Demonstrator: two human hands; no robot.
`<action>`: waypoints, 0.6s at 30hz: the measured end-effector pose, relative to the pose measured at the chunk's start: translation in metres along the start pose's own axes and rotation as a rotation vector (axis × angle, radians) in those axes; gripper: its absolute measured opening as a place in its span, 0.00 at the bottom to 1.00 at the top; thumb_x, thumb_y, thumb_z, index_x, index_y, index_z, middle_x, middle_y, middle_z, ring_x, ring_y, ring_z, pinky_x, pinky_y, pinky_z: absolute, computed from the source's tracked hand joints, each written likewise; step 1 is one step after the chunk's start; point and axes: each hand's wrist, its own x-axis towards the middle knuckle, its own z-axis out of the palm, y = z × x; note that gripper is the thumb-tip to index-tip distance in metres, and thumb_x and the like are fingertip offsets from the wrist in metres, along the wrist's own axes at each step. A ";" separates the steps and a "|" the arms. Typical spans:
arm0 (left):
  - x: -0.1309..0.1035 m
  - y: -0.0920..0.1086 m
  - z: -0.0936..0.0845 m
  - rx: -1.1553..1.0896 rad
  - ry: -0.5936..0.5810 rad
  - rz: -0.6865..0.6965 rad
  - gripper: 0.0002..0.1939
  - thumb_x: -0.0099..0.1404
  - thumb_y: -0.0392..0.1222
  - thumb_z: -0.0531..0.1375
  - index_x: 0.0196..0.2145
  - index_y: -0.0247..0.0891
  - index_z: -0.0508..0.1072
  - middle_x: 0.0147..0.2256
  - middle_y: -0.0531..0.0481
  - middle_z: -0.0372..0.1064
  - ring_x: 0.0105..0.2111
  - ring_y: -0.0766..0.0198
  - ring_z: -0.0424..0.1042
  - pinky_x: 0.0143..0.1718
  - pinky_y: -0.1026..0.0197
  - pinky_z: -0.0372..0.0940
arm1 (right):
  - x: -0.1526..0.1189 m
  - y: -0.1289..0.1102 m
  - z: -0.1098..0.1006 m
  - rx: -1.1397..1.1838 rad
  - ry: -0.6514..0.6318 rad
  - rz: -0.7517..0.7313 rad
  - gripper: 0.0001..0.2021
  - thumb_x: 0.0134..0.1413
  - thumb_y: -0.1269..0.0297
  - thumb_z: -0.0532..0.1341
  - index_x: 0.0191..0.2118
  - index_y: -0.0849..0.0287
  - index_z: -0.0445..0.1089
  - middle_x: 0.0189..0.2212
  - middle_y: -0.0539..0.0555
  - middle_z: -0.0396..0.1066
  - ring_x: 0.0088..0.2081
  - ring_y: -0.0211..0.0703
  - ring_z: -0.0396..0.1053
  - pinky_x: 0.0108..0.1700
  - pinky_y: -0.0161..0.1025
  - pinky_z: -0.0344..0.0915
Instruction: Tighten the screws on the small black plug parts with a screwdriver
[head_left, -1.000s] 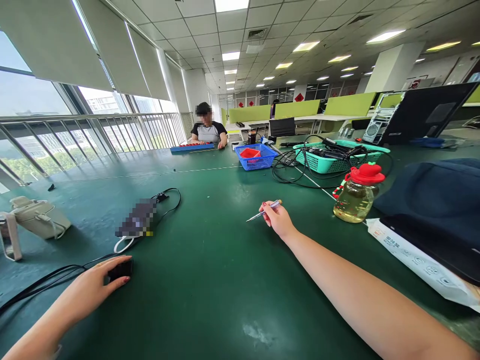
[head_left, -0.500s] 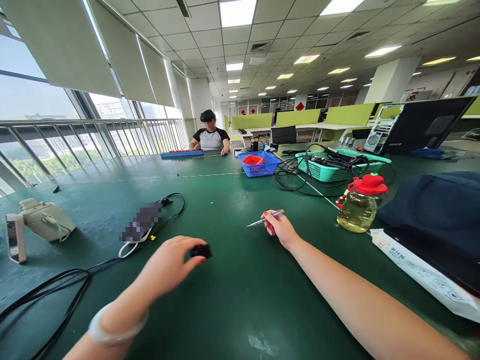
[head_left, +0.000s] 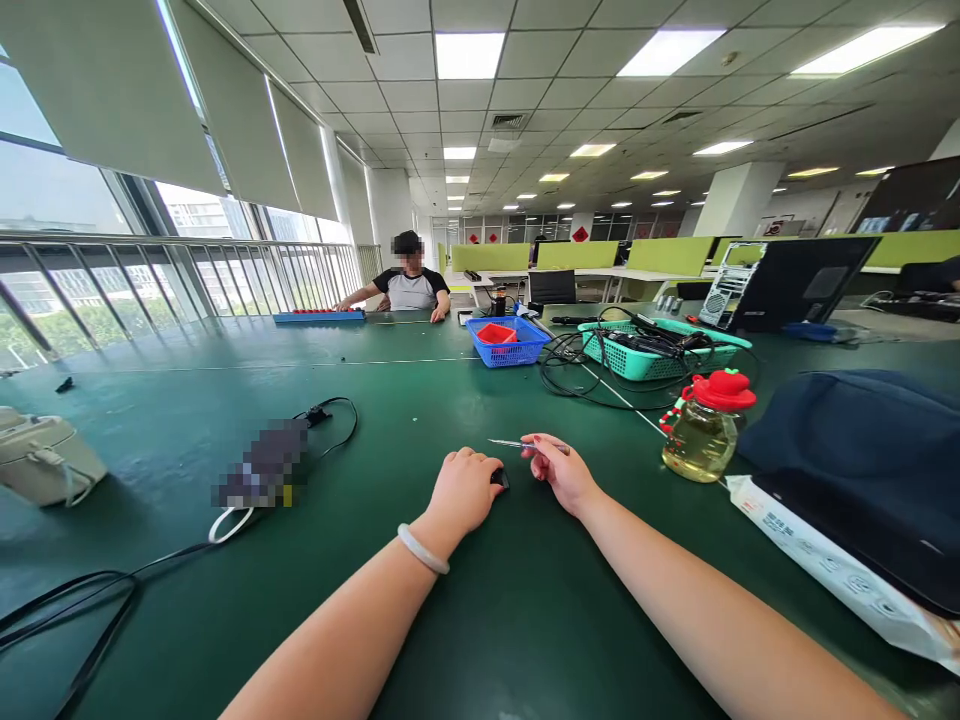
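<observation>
My left hand [head_left: 466, 490] is closed round a small black object [head_left: 499, 479], mostly covered by my fingers; its kind cannot be made out. A pale bangle [head_left: 424, 549] circles that wrist. Just to the right, my right hand [head_left: 559, 470] pinches a slim screwdriver [head_left: 517, 443], its thin metal shaft pointing left above my left hand's fingers. The tip does not touch the black object. Both hands are low over the green table [head_left: 465, 620], near its middle.
At left lie a blurred dark device [head_left: 262, 465] with cables and a beige case [head_left: 45, 455]. To the right stand a red-lidded bottle [head_left: 705, 430], a dark blue bag [head_left: 847, 430] and a white packet [head_left: 810, 560]. Blue [head_left: 510, 350] and green baskets [head_left: 637, 362] sit farther back. Across the table sits a person [head_left: 411, 285].
My left hand has moved right with the black object, close to my right hand. The screwdriver is still in my right hand, now held more level. The view has shifted slightly.
</observation>
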 end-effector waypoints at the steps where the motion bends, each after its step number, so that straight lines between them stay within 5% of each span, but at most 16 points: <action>1: 0.000 -0.003 0.003 -0.023 0.010 -0.005 0.15 0.62 0.42 0.62 0.47 0.42 0.75 0.43 0.44 0.77 0.48 0.50 0.69 0.51 0.49 0.62 | 0.000 0.000 0.000 -0.002 -0.002 0.000 0.20 0.40 0.49 0.68 0.36 0.59 0.74 0.26 0.51 0.72 0.18 0.32 0.60 0.21 0.34 0.53; 9: 0.000 -0.025 0.018 -0.407 0.000 -0.177 0.28 0.55 0.43 0.67 0.54 0.42 0.69 0.43 0.46 0.76 0.50 0.53 0.69 0.54 0.52 0.63 | -0.011 -0.004 0.004 -0.112 0.036 -0.083 0.17 0.43 0.47 0.68 0.31 0.57 0.72 0.24 0.48 0.67 0.19 0.33 0.59 0.21 0.34 0.54; 14: -0.003 -0.029 0.018 -0.373 0.030 -0.203 0.22 0.54 0.44 0.68 0.47 0.40 0.76 0.45 0.44 0.75 0.52 0.50 0.66 0.56 0.50 0.62 | -0.030 -0.014 0.016 -0.246 0.045 -0.223 0.19 0.54 0.44 0.60 0.25 0.55 0.67 0.16 0.46 0.58 0.18 0.36 0.56 0.23 0.36 0.54; 18: -0.004 -0.030 0.019 -0.365 0.034 -0.187 0.17 0.55 0.45 0.67 0.43 0.41 0.78 0.44 0.46 0.76 0.52 0.51 0.67 0.56 0.50 0.61 | -0.048 -0.023 0.024 -0.627 -0.093 -0.488 0.18 0.61 0.53 0.55 0.23 0.55 0.65 0.17 0.49 0.60 0.21 0.38 0.58 0.26 0.38 0.57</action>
